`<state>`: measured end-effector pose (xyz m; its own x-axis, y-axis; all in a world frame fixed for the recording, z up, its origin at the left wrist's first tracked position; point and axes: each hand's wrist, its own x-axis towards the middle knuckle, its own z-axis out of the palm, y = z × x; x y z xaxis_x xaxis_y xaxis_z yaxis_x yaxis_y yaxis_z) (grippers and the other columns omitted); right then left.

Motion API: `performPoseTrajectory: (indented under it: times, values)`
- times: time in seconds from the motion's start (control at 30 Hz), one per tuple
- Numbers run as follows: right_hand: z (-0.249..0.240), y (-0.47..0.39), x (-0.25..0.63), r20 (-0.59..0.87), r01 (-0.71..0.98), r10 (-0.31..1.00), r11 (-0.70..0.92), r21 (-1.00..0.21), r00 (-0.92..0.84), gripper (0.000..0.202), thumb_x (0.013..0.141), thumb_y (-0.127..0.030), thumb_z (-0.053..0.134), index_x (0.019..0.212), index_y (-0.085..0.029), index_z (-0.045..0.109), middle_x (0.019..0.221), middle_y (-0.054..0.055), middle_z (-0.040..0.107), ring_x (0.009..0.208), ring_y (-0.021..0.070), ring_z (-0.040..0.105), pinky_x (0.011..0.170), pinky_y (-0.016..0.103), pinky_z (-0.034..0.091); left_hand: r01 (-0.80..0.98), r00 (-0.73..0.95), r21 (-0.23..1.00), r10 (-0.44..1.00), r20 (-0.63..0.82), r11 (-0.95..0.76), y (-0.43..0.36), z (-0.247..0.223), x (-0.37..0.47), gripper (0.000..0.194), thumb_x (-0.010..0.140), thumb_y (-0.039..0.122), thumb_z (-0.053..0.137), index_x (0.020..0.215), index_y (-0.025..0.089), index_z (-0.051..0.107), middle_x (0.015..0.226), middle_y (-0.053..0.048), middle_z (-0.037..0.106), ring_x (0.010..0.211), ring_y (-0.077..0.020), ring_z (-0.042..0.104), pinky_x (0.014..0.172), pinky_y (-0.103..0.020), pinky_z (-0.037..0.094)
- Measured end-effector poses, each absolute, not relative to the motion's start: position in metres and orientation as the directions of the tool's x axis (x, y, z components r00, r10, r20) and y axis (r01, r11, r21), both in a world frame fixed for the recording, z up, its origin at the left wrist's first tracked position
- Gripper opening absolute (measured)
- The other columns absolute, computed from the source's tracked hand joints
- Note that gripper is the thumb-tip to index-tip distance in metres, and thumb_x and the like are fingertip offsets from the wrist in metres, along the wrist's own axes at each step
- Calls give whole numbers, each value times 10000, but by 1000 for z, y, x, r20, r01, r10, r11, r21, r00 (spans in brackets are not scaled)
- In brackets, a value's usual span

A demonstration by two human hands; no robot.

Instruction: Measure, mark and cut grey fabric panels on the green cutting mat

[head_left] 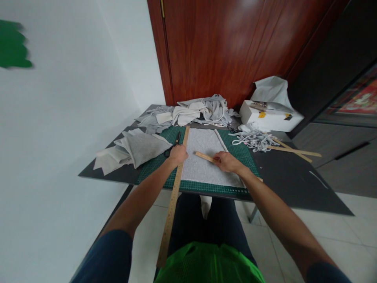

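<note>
Left hand (178,154) presses long ruler (173,192) along fabric (206,159) left edge; right hand (226,161) grips short ruler (204,157) across fabric.

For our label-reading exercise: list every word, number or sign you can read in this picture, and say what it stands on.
None can be read.
Cutting mat: grid and edge marks, too small.
Long wooden ruler: markings blurred.
White box: yellow and black stickers, unreadable.
Picture at right: colours only, blurred.

Both arms outstretched, left hand (177,153) and right hand (226,161) seemingly palm-down.
</note>
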<state>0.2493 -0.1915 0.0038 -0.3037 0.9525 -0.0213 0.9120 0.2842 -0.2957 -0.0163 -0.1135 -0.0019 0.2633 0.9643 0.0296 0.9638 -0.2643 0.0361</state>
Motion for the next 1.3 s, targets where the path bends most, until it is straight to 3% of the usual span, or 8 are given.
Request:
performPoseTrajectory:
  times: [0.1, 0.17, 0.27, 0.37, 0.77, 1.07, 1.3]
  values:
    - [12, -178, 237, -5, 939, 975, 214, -268, -224, 319, 991, -448, 662, 1069, -159, 773, 1069, 119, 769, 950, 211, 712, 800, 258, 484, 965, 258, 50, 966, 26, -259, -115, 0, -16, 298, 923, 176, 566, 1118, 81, 770, 1149, -197, 776, 1133, -280, 742, 1000, -315, 577]
    - [17, -168, 229, -19, 954, 984, 165, -251, -175, 369, 959, -493, 705, 1085, -154, 777, 1098, 127, 775, 983, 218, 720, 807, 253, 488, 965, 254, 57, 967, 28, -256, -116, 1, -16, 305, 921, 177, 576, 1136, 62, 760, 1158, -217, 768, 1142, -295, 739, 1006, -334, 577]
    - [21, -155, 214, -48, 965, 991, 109, -238, -124, 329, 907, -363, 772, 1152, -144, 770, 1155, 129, 781, 1059, 232, 726, 853, 248, 496, 964, 257, 62, 966, 32, -258, -118, 2, -15, 310, 919, 170, 584, 1150, 45, 750, 1150, -226, 765, 1156, -307, 733, 1020, -345, 572]
    - [18, -145, 196, -32, 961, 997, 57, -271, -68, 295, 936, -283, 704, 1179, -127, 764, 1172, 140, 785, 1102, 243, 731, 900, 251, 504, 962, 263, 63, 964, 29, -265, -120, 4, -15, 300, 926, 156, 579, 1144, 43, 752, 1140, -228, 765, 1166, -309, 729, 1031, -347, 567]
    - [-5, -137, 129, -33, 927, 996, -86, -366, 79, 365, 951, -227, 619, 1255, -33, 673, 1208, 243, 730, 1159, 280, 710, 918, 272, 541, 954, 299, 1, 954, 14, -299, -129, 12, -9, 332, 923, 193, 635, 1190, 29, 745, 1164, -230, 751, 1184, -317, 717, 1018, -334, 567]
    - [1, -119, 115, -56, 870, 990, -139, -472, 128, 404, 890, -234, 697, 1258, -76, 651, 1337, 256, 633, 1094, 268, 719, 940, 299, 568, 957, 290, 11, 957, 17, -291, -129, 12, -10, 325, 917, 180, 630, 1183, 34, 747, 1146, -226, 757, 1184, -321, 719, 1029, -351, 576]
    - [1, -85, 97, -46, 866, 992, -125, -483, 118, 430, 937, -287, 657, 1301, -59, 634, 1388, 287, 595, 1156, 282, 713, 947, 300, 553, 950, 306, 64, 952, -9, -305, -123, 10, -15, 291, 947, 199, 625, 1173, 73, 757, 1152, -206, 761, 1182, -298, 725, 1055, -330, 561]
